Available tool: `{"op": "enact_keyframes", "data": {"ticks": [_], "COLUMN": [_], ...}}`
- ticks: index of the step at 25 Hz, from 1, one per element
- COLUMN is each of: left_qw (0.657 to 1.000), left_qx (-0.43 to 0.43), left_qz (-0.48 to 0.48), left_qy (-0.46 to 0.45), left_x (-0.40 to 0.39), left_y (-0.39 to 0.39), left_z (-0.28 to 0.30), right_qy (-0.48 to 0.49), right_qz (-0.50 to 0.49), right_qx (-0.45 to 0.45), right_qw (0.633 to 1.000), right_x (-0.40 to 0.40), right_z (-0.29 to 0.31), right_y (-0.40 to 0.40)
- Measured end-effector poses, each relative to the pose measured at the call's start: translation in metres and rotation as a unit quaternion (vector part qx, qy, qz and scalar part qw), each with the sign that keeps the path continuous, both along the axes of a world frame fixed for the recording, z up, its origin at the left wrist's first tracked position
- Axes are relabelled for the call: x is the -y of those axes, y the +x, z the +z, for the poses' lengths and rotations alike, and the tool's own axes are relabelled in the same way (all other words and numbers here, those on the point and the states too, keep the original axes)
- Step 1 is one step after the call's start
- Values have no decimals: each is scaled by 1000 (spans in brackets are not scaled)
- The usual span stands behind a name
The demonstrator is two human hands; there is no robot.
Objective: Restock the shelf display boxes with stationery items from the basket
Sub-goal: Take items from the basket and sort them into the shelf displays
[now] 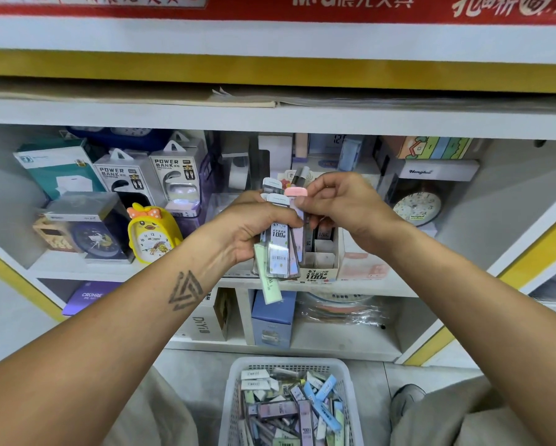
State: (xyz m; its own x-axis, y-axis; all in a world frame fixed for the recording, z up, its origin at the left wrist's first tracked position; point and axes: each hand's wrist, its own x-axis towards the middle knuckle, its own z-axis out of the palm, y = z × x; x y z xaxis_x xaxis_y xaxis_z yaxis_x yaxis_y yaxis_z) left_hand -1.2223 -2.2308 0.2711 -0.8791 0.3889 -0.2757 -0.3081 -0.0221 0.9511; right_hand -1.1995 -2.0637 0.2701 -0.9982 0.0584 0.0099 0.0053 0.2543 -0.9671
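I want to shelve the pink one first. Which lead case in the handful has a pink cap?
The case with the pink cap, pinched by the right hand at the bundle's right; the left hand's other cases have white caps.

Left hand (254,226) is covering the middle of the lead cases (278,249) it's gripping. Those cases are blocking the display box (321,262) front-left; its inner slots are hiding behind them. Below the box, the basket (289,403) is getting cropped by the bottom edge. Small print is blurring out.
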Motion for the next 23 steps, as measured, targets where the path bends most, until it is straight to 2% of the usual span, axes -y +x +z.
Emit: {"op": "enact_keyframes", "data": {"ticks": [2,4,7,10,12,16,20,23], "left_qw": [1000,999,999,999,999,999,999,1000], "left_qx": [13,24,27,28,28,30,29,25], "left_qz": [10,21,31,31,26,20,14,1], "left_qy": [13,14,-10,-15,-12,-9,-8,-6], "left_x": [2,4,7,8,7,7,7,7], "left_y": [-2,-3,-4,-3,-2,-4,-5,-5], "left_z": [2,4,6,6,6,4,3,1], "right_qy": [-30,-20,98,272,332,395,468,489], "right_qz": [-19,-43,-66,-51,-39,1,-5,-2], "right_qx": [-4,-26,-83,-130,-159,-193,-206,-198], "right_qw": [999,999,990,952,929,898,859,849], "right_x": [-8,-20,-41,-51,-49,-43,-44,-44], "right_z": [5,9,13,6,-2,-11,-16,-20], "right_y": [-1,-2,-4,-4,-3,-4,-7,-8]}}
